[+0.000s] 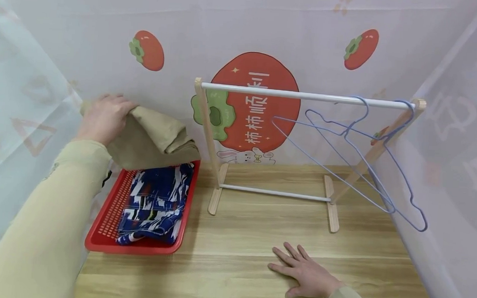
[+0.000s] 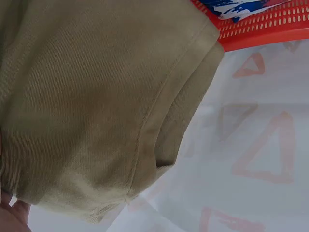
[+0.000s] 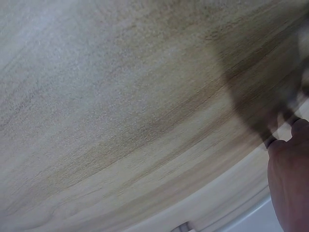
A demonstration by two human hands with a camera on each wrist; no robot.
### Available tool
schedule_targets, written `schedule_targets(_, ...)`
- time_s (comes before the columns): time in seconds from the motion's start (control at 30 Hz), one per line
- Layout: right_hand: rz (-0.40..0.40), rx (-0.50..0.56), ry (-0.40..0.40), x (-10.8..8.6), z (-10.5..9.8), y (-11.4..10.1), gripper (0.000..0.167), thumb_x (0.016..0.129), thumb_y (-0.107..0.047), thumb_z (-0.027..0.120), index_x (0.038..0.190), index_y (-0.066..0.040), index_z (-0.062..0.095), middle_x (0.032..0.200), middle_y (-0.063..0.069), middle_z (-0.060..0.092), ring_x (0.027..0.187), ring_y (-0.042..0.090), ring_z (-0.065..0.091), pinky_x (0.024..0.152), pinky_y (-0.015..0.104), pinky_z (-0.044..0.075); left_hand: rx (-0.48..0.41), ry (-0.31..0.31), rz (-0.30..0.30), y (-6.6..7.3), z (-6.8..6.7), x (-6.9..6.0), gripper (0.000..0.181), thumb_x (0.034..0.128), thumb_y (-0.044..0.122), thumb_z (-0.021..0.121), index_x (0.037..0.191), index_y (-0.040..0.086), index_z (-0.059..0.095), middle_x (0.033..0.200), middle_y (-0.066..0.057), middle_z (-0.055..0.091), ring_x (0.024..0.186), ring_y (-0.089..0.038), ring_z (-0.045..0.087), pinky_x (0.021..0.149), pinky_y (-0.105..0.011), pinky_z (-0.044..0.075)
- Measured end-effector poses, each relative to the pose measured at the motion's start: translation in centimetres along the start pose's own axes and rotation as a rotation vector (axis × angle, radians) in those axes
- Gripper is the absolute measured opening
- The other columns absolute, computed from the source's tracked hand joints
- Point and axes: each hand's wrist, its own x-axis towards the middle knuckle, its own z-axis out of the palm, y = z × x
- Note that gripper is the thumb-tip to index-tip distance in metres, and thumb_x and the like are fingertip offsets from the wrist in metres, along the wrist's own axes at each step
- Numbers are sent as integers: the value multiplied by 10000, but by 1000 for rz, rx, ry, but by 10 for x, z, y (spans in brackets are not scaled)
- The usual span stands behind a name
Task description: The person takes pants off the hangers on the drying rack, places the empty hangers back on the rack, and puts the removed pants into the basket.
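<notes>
My left hand (image 1: 106, 116) grips a folded khaki garment (image 1: 151, 137) above the back of a red plastic basket (image 1: 134, 249). In the left wrist view the khaki cloth (image 2: 96, 106) fills most of the picture, and a stitched edge shows; only a bit of the hand (image 2: 13, 215) appears at the lower left. Inside the basket lies a folded blue, white and dark patterned garment (image 1: 153, 207). My right hand (image 1: 306, 274) is over the wooden tabletop near its front, fingers spread and holding nothing. Part of that hand (image 3: 292, 169) shows at the right wrist view's edge.
A small clothes rack (image 1: 274, 193) of wooden posts and white bars stands at the back of the table. Two blue wire hangers (image 1: 348, 133) hang at the right end of its top bar (image 1: 266, 92). Printed cloth walls (image 1: 180, 31) enclose the table.
</notes>
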Motion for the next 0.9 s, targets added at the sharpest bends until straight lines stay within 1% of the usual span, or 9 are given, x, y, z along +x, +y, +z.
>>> schedule_targets(0.07, -6, 1, 5, 0, 1, 1, 855, 838, -622, 656, 1572, -244, 434, 1640, 186, 313, 1512, 466, 227, 1253, 491, -34, 30, 16, -9, -2, 5, 3, 353, 900, -176, 554, 1183, -22, 698, 1161, -248, 699, 1153, -463, 597, 1077, -606, 427)
schedule_targets(0.17, -20, -14, 21, 0, 3, 2, 858, 835, -628, 654, 1570, -240, 437, 1637, 188, 320, 1496, 484, 249, 1188, 319, -217, 67, 42, -9, -8, 15, 3, 382, 875, -177, 606, 1210, -13, 690, 1260, -252, 669, 1289, -496, 523, 1157, -594, 357)
schedule_targets(0.2, -22, -16, 27, 0, 4, 2, 858, 834, -630, 655, 1568, -241, 441, 1636, 187, 322, 1490, 489, 261, 1185, 316, -220, 67, 49, -4, -10, 19, 2, 399, 861, -184, 608, 1210, -9, 693, 1279, -251, 662, 1314, -512, 501, 1169, -592, 343)
schedule_targets(0.27, -28, -18, 38, 0, 4, 2, 855, 833, -632, 657, 1564, -241, 447, 1632, 186, 331, 1485, 489, 273, 1191, 322, -212, 57, 23, -6, -14, 28, -4, 429, 852, -185, 612, 1229, 4, 689, 1347, -239, 629, 1372, -521, 441, 1179, -603, 322)
schedule_targets(0.33, -28, -15, 36, 1, 5, 3, 855, 837, -632, 655, 1569, -245, 440, 1635, 183, 327, 1497, 475, 255, 1196, 320, -216, 40, -44, -14, -15, 34, -12, 459, 847, -186, 623, 1256, 12, 685, 1405, -223, 595, 1398, -514, 411, 1149, -627, 350)
schedule_targets(0.43, -31, -17, 39, 1, 6, 3, 853, 835, -631, 664, 1566, -248, 445, 1633, 182, 332, 1464, 513, 291, 1197, 321, -229, 3, -179, -51, -14, 39, -28, 480, 872, -184, 605, 1310, 3, 661, 1477, -222, 532, 1412, -497, 394, 1080, -657, 403)
schedule_targets(0.57, -29, -14, 29, 1, 7, 4, 858, 830, -634, 666, 1566, -252, 444, 1636, 180, 328, 1426, 555, 321, 1184, 313, -254, -58, -293, -74, -19, 40, -48, 496, 872, -189, 536, 1340, -50, 621, 1432, -282, 542, 1305, -521, 492, 1002, -660, 456)
schedule_targets(0.7, -31, -1, 30, -1, 7, 3, 856, 828, -620, 679, 1561, -243, 453, 1632, 189, 330, 1419, 568, 321, 1175, 303, -270, -114, -358, -82, -25, 38, -66, 429, 892, -141, 499, 1273, -28, 662, 1224, -284, 670, 1037, -496, 656, 850, -621, 535)
schedule_targets(0.9, -37, -16, 51, -3, 7, 4, 841, 844, -620, 661, 1559, -226, 456, 1623, 201, 339, 1475, 506, 273, 1197, 313, -237, -86, -494, -3, -21, 33, -79, 203, 925, -45, 533, 1042, 35, 679, 944, -194, 723, 821, -381, 702, 743, -577, 555)
